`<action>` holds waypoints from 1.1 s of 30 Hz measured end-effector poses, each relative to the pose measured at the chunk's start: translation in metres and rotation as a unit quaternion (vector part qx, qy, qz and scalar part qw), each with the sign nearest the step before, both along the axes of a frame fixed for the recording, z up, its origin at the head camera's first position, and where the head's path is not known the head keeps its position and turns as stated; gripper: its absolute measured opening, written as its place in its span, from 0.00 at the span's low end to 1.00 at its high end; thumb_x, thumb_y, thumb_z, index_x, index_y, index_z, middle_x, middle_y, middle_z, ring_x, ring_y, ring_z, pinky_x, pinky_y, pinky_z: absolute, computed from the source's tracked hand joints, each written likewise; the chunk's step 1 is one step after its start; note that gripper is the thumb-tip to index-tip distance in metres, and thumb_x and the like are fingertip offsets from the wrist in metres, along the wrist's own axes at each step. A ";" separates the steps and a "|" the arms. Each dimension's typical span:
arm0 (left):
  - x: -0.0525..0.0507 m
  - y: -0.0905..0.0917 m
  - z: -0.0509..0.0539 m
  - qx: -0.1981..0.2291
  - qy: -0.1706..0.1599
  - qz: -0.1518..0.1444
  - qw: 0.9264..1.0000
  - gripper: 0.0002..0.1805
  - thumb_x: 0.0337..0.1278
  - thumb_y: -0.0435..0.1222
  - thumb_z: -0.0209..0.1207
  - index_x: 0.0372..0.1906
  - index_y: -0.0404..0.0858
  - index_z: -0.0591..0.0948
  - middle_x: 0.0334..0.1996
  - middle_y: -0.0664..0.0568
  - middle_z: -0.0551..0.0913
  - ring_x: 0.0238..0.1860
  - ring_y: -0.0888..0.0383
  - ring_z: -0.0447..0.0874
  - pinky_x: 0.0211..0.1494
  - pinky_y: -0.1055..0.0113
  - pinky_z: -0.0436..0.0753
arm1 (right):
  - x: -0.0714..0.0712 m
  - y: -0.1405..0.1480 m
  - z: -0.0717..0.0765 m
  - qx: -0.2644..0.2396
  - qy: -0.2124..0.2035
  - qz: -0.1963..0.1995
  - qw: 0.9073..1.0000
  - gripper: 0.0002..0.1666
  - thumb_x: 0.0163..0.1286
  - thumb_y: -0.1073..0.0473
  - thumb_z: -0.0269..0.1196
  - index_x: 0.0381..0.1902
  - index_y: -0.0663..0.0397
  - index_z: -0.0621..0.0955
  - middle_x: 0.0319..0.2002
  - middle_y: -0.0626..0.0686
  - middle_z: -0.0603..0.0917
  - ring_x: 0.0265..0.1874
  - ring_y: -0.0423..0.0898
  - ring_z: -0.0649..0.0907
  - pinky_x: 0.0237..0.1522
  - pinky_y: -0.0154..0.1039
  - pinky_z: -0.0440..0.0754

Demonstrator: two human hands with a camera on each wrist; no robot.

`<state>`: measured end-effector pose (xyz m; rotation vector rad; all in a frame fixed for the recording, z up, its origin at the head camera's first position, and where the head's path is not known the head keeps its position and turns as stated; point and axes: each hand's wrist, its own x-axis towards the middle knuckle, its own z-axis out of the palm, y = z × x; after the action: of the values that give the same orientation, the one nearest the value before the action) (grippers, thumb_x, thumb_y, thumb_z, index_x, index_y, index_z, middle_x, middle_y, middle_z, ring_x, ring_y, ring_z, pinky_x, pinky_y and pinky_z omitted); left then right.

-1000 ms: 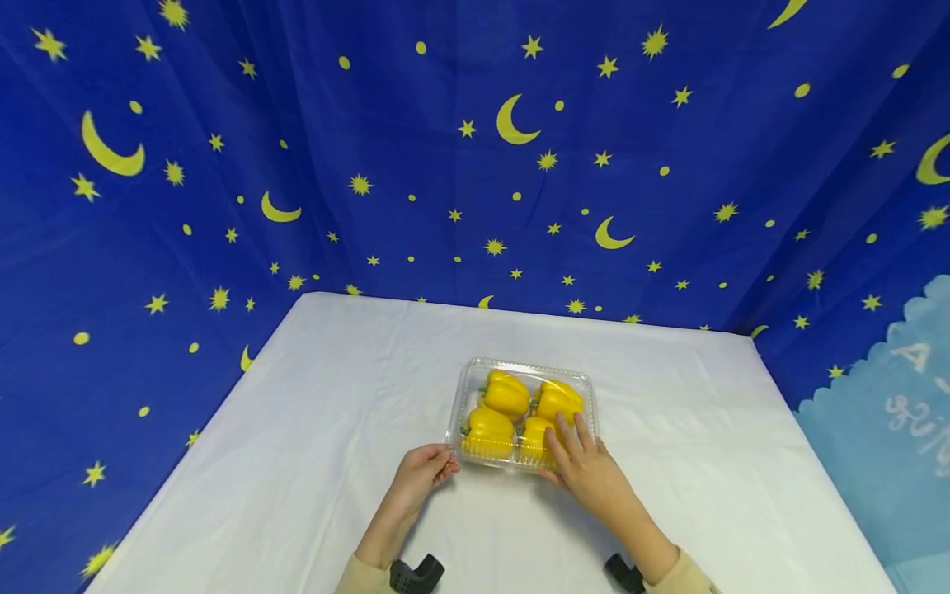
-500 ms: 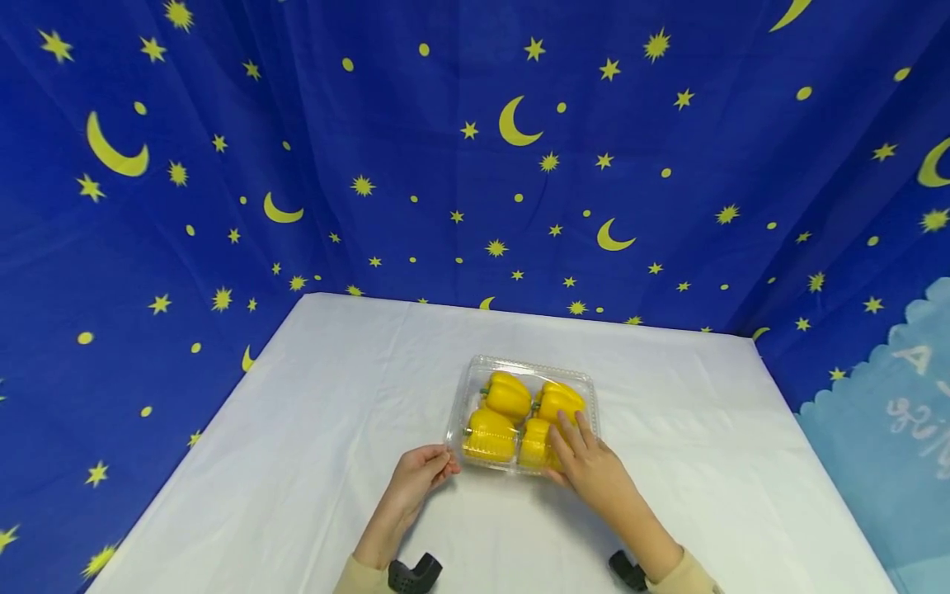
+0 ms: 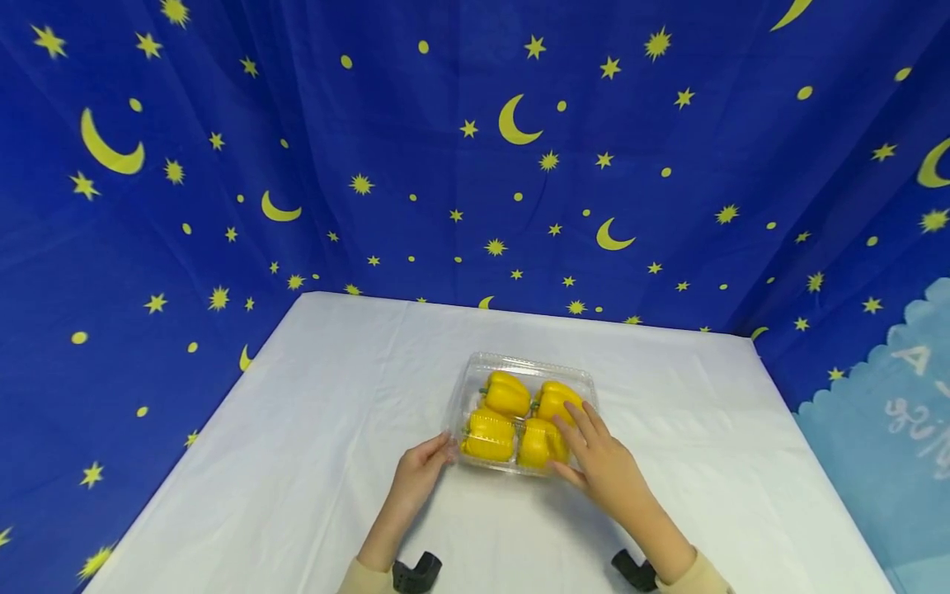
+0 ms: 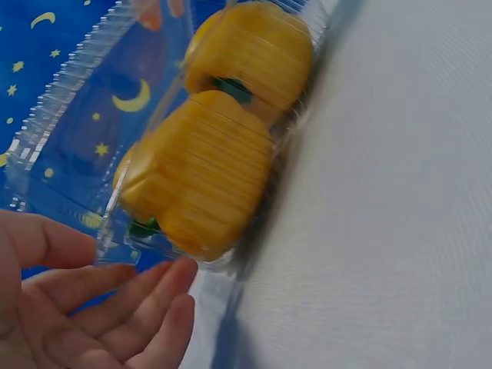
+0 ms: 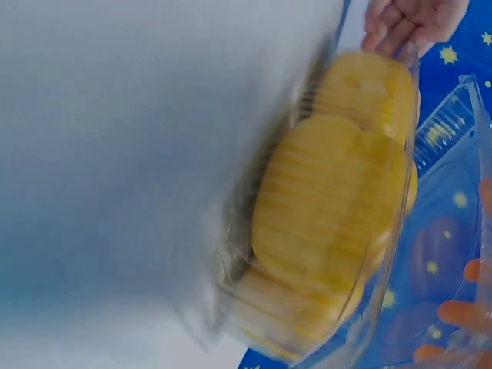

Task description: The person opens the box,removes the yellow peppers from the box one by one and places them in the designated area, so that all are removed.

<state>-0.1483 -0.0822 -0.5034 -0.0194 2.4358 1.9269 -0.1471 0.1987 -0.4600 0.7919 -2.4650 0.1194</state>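
Peppers [image 3: 508, 396] in container [image 3: 536, 368] on table [image 3: 356, 412]

at head-view five o'clock, a clear box [image 3: 536, 363], lid [image 4: 92, 131] partly raised, holds four yellow peppers [image 3: 507, 394], green stems [image 3: 484, 390] toward nine o'clock.

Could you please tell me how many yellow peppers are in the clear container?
4: far-left pepper, far-right pepper, near-left pepper, near-right pepper; none seems hidden.

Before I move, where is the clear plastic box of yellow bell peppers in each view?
Head: clear plastic box, below centre, slightly right.
Left wrist: box, upper left, cut by top edge.
Right wrist: box, right half, cut by bottom and right edges.
Shared landmark: bare left hand, at box's near left corner, picture's lower left, picture's upper right, respectively.
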 end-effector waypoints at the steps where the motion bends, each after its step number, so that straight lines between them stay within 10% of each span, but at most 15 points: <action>1: 0.000 0.000 -0.001 -0.012 0.007 -0.004 1.000 0.21 0.64 0.33 0.53 0.58 0.24 0.74 0.53 0.36 0.81 0.56 0.43 0.80 0.58 0.57 0.81 | 0.000 0.001 0.001 -0.008 0.006 0.004 1.000 0.40 0.71 0.31 0.39 0.59 0.58 0.74 0.59 0.64 0.75 0.57 0.66 0.76 0.30 0.45 0.87; 11: -0.002 0.002 -0.006 -0.046 0.032 -0.043 0.998 0.32 0.61 0.36 0.58 0.65 0.24 0.65 0.61 0.35 0.75 0.61 0.40 0.75 0.62 0.50 0.77 | -0.007 0.013 0.013 -0.093 0.038 0.030 0.995 0.40 0.72 0.34 0.43 0.59 0.66 0.72 0.58 0.66 0.74 0.52 0.60 0.79 0.30 0.41 0.86; 18: -0.001 0.002 -0.004 -0.042 0.032 -0.070 0.996 0.36 0.61 0.38 0.59 0.68 0.23 0.60 0.62 0.34 0.73 0.61 0.40 0.75 0.62 0.50 0.77 | -0.018 0.025 0.029 -0.171 -0.030 0.021 0.985 0.39 0.57 0.56 0.70 0.63 0.65 0.69 0.63 0.65 0.70 0.48 0.59 0.82 0.39 0.47 0.86; 24: -0.001 0.001 -0.003 -0.032 0.033 -0.072 0.996 0.35 0.61 0.36 0.59 0.68 0.23 0.60 0.61 0.34 0.74 0.60 0.40 0.76 0.61 0.50 0.77 | -0.034 0.031 0.043 -0.219 -0.057 0.023 0.974 0.47 0.47 0.67 0.74 0.65 0.66 0.66 0.63 0.66 0.70 0.48 0.56 0.80 0.48 0.41 0.84; 33: -0.002 0.000 -0.006 -0.030 0.031 -0.079 0.996 0.37 0.61 0.39 0.59 0.69 0.24 0.60 0.62 0.34 0.73 0.60 0.40 0.76 0.61 0.49 0.76 | -0.060 0.035 0.049 -0.287 -0.097 0.042 0.952 0.68 0.50 0.72 0.71 0.75 0.58 0.37 0.63 0.69 0.69 0.60 0.64 0.72 0.57 0.59 0.76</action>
<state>-0.1505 -0.0822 -0.5090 0.2278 2.4510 1.8142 -0.2075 0.2340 -0.4113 0.6419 -2.3735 0.9391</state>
